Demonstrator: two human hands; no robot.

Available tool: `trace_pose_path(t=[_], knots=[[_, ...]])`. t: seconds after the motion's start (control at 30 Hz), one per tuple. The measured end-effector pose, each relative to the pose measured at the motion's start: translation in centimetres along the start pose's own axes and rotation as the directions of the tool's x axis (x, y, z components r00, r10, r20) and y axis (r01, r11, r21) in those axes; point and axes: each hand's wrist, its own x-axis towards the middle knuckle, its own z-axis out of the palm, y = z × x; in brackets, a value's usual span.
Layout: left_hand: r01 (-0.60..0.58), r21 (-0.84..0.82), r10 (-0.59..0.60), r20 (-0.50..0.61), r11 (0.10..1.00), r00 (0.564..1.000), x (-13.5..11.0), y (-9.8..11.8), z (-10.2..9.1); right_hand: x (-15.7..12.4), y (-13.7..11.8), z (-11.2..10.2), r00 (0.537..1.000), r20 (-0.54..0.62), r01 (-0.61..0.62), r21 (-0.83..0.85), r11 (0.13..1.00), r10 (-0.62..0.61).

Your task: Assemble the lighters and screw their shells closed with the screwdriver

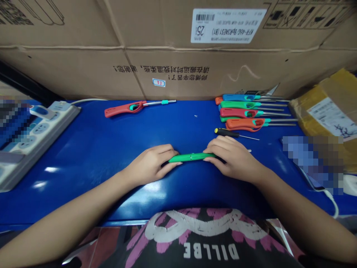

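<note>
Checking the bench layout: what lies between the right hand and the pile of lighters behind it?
In the head view, a black-handled screwdriver lies on the blue table between the right hand and the lighter pile.

Both ends of the green lighter (192, 157) are hidden under the hands. Pixelated blur covers patches by the power strip (33, 137) and the parcel (331, 108).
</note>
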Motion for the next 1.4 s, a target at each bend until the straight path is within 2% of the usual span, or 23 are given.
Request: trace_pose_path(t=[0.27,0.5,0.93,1.3,1.4], knots=[[0.032,0.053,-0.029,-0.047,0.998,0.998,0.0,-0.3,0.3,0.1,0.0,0.3,0.999,0.034,-0.029,-0.020,0.999,0.029],[0.036,0.010,-0.035,-0.108,0.999,0.994,0.1,-0.5,0.9,0.0,0.1,0.7,0.997,0.072,-0.027,-0.031,0.999,0.029],[0.122,-0.024,-0.124,-0.104,0.992,0.987,0.4,-0.2,1.3,0.0,0.0,0.7,0.998,0.007,0.056,-0.067,0.996,-0.056],[0.159,-0.086,-0.167,-0.092,0.984,0.982,0.4,-0.4,1.0,0.1,0.6,-0.3,0.989,-0.147,-0.004,-0.102,0.995,-0.011],[0.164,-0.110,-0.175,-0.102,0.980,0.979,0.1,-0.8,1.1,-0.2,1.2,-0.6,0.990,-0.136,-0.063,-0.112,0.992,0.047]])
